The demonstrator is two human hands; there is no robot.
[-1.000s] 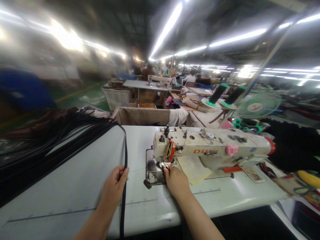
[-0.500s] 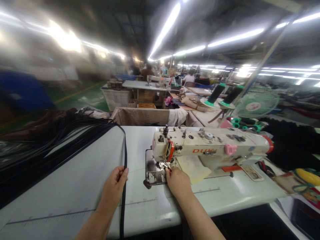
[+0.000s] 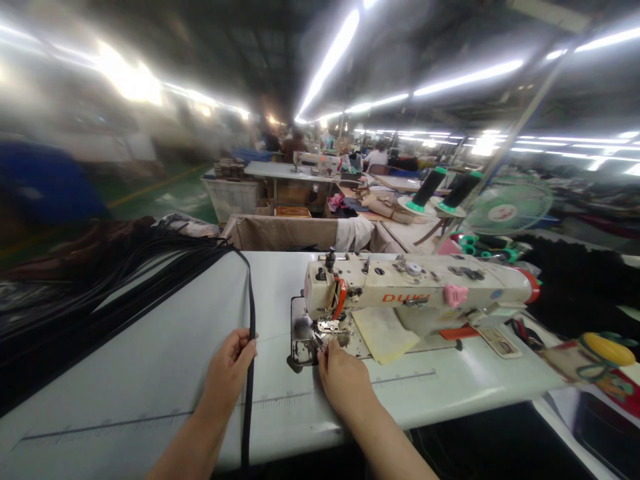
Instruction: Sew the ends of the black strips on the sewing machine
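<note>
Left hand (image 3: pixel 229 365) in a pinching grip on the black strip (image 3: pixel 251 303), right hand (image 3: pixel 345 379) pinching a small metal tool (image 3: pixel 319 342) by the sewing machine (image 3: pixel 363 287)! The strip runs far to near down the table (image 3: pixel 285 433), left of the machine, and looks light, soft and bendy, best nipped flat between thumb and finger.

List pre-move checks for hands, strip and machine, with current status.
1. Left hand has the black strip: ok, pinched between thumb and fingers.
2. Strip at the sewing machine: not ok, the held length runs left of it.
3. Right hand well away from the needle area: not ok, fingertips close in front.
4. Right hand free: not ok, holds a small metal tool, type unclear.
5. Needle threaded: cannot tell, too small.
</note>
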